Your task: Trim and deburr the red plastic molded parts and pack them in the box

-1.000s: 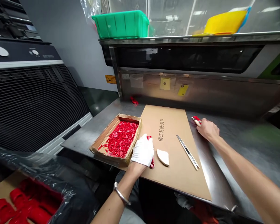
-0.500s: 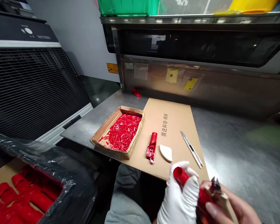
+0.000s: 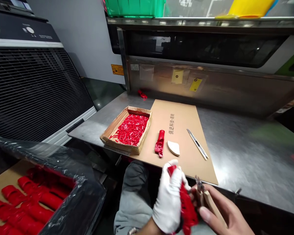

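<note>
Lower centre of frame, in front of desk: gloved left hand, fingers wrapped round red part; right hand, fingers round pliers, beside part. Seemingly lining up pliers; next move calls for steady part, careful tip aim.

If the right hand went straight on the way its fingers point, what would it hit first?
Most likely the red part in the gloved left hand, just ahead of the fingers of the right hand. Depth is unclear; they may already touch.
</note>
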A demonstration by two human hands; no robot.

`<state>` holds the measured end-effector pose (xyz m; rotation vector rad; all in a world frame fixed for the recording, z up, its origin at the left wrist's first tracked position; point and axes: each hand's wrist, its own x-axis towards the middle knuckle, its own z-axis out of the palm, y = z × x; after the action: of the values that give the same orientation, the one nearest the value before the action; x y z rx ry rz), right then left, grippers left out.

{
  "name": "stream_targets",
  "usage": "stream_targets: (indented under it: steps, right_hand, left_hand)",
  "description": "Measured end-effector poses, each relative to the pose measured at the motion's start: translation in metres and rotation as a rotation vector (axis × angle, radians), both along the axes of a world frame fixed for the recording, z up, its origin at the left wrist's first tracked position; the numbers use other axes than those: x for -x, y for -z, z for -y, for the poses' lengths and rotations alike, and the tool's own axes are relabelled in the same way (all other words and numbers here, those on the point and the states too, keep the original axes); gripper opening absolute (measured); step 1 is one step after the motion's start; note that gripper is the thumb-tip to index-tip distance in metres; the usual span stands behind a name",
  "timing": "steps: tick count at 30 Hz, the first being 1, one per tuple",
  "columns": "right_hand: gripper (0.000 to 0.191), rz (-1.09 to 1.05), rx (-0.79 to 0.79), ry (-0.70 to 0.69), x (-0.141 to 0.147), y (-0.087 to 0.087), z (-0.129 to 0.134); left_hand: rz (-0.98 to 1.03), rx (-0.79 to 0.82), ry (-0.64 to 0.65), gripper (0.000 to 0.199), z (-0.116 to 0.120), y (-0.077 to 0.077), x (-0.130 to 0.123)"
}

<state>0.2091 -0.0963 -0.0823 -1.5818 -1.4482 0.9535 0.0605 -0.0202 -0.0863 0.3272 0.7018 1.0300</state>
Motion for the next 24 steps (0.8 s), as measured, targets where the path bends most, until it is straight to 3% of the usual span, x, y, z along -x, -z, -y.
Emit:
stream_targets:
  steps: [3,8,12,24]
  right_hand:
    - [0.04,0.314,-0.189,-0.076,0.002,-0.017,0.008]
    - [0.035,0.659,-0.426,-0.282,0.021,-0.052,0.009]
    - [0.038,0.859,-0.482,-0.359,0.037,-0.057,0.008]
    - [0.041,1.12,-0.527,-0.329,0.049,-0.048,0.015]
  left_hand:
    - [0.276,0.164,0.079,0.01,-0.011,-0.01,0.025]
    - [0.583,0.355,0.21,0.041,-0.014,-0.012,0.063]
    - [0.52,0.352,0.214,0.042,-0.008,-0.008,0.068]
    - [0.248,0.18,0.222,0.034,-0.003,-0.001,0.062]
